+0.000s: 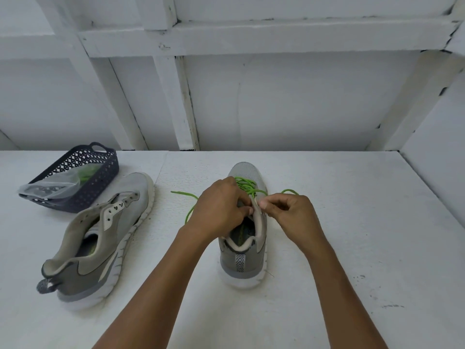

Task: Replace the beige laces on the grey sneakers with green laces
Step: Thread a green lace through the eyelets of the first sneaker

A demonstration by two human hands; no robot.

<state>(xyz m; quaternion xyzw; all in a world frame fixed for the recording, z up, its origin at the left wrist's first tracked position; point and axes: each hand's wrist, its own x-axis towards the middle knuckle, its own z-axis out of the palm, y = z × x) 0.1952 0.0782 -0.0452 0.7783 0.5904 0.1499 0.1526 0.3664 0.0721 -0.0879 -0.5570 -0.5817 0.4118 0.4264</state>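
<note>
A grey sneaker [242, 260] stands upright in the middle of the white table, heel toward me. A green lace [247, 186] crosses its front eyelets, and loose ends trail off to the left and right. My left hand [221, 210] grips the sneaker's upper by the tongue. My right hand [289, 210] pinches the green lace at the right eyelet flap. A second grey sneaker [100, 235] lies to the left with no lace in its eyelets.
A dark perforated basket [80, 195] sits at the far left, tipped, holding a clear plastic bag [47, 188] with something green inside. A white framed wall rises behind the table [352, 222], and another wall closes the right side.
</note>
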